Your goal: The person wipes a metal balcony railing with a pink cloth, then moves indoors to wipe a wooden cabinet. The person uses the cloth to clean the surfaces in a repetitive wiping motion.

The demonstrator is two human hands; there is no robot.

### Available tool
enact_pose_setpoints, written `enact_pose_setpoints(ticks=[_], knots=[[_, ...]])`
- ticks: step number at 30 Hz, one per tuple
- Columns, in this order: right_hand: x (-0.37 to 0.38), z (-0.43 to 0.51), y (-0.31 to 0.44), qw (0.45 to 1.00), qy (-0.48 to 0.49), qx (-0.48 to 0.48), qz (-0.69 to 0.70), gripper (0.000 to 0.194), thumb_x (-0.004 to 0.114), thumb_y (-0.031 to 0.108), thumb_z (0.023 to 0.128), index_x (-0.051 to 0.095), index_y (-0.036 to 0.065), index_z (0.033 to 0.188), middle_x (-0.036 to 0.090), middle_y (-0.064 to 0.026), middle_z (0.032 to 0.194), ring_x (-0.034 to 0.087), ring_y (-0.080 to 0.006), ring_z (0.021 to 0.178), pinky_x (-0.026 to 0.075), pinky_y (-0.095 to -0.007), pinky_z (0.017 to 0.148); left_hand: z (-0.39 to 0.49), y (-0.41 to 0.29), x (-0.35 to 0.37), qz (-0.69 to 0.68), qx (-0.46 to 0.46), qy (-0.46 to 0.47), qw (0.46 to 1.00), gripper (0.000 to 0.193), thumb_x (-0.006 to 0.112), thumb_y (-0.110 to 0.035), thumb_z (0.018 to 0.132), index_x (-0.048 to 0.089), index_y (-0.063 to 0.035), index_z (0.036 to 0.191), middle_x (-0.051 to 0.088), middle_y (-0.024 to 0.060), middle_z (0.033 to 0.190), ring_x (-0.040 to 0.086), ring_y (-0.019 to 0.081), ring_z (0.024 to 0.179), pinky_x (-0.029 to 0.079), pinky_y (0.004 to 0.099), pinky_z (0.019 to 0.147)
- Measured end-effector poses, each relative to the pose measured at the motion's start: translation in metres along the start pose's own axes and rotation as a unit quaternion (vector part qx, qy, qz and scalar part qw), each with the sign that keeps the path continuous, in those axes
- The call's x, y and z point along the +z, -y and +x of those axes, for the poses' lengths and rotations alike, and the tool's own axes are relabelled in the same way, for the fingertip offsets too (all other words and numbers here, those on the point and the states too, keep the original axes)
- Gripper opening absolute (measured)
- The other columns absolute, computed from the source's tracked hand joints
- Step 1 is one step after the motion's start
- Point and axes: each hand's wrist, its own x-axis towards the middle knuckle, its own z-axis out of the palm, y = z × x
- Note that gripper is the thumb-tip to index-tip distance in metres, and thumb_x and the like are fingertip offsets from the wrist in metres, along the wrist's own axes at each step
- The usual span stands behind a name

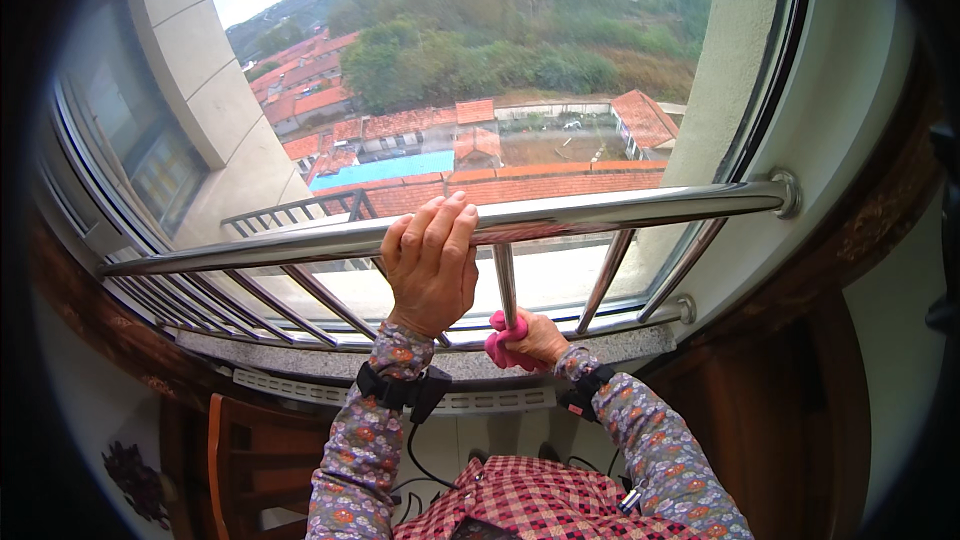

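Observation:
My left hand [430, 262] rests over the thick stainless steel top rail [585, 214] of a window guard railing, its fingers draped across the bar. Lower down and to the right, my right hand [541, 337] holds a pink cloth [502, 345] wrapped around the foot of a thin vertical baluster [505, 281]. The cloth sits close to the lower rail [619, 328], just above the stone sill. Part of my right hand's fingers is hidden by the cloth and the baluster.
A granite window sill [277, 357] runs below the railing, with a white slotted radiator [499, 399] beneath it. At lower left stands a wooden chair [255, 442]. Window glass [525, 90] lies beyond the bars. Black cables [412, 457] hang near my body.

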Motion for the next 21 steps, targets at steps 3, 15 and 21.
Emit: enact_pose_setpoints(ticks=[3,15,21], knots=[[-0.001,0.001,0.018,0.999,-0.026,-0.006,0.019,0.038,0.073,0.022,0.078,0.061,0.008,0.111,0.069,-0.0125,0.091,0.069,-0.0284,0.08,0.055,-0.0357,0.072,0.0,-0.001,-0.001,0.007,-0.001,-0.002,1.0,0.035,0.06,-0.014,0.09,0.059,-0.008,0.125,0.061,0.0064,0.129,0.053,0.0222,0.123,0.03,0.0416,0.107],[-0.078,0.029,0.164,0.954,-0.06,-0.212,0.205,0.031,0.074,0.01,0.084,0.067,0.002,0.113,0.07,-0.0062,0.098,0.066,-0.0147,0.092,0.055,-0.0307,0.08,0.001,-0.001,-0.003,0.008,0.008,0.013,1.0,0.036,0.055,-0.017,0.094,0.055,-0.0047,0.127,0.058,0.0113,0.13,0.051,0.0276,0.123,0.031,0.0449,0.108],[-0.075,0.031,0.163,0.95,-0.059,-0.212,0.22,0.032,0.074,0.011,0.082,0.067,0.002,0.112,0.07,-0.0052,0.1,0.066,-0.0137,0.091,0.055,-0.029,0.08,0.001,-0.001,-0.003,0.009,0.007,0.011,1.0,0.035,0.054,-0.02,0.095,0.055,-0.0053,0.127,0.059,0.0113,0.13,0.052,0.0278,0.123,0.031,0.0443,0.107]])
